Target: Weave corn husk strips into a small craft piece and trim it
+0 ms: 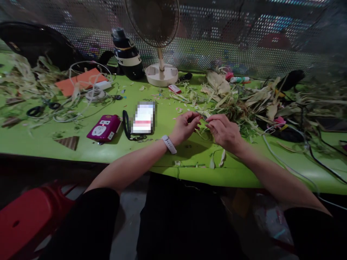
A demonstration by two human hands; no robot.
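Note:
My left hand (186, 126), with a white band on its wrist, is closed in a pinch above the green tabletop (165, 151). Close beside it, my right hand (223, 133) also pinches, thumb against fingers. The fingertips of both hands nearly meet. Something small and thin shows at the right fingertips, too small to name, and what the left fingers hold is hidden. Just beyond my right hand lies a heap of dry leaves and green plant strips (233, 106). A few loose leaf scraps (211, 160) lie on the table below the hands.
Left of my hands lie a phone with a blurred screen (143, 117), a purple power socket block (104, 129) and black-handled scissors (40, 109). A fan (162, 75) and a dark bottle (128, 59) stand at the back. Cables (284, 162) cross the right side.

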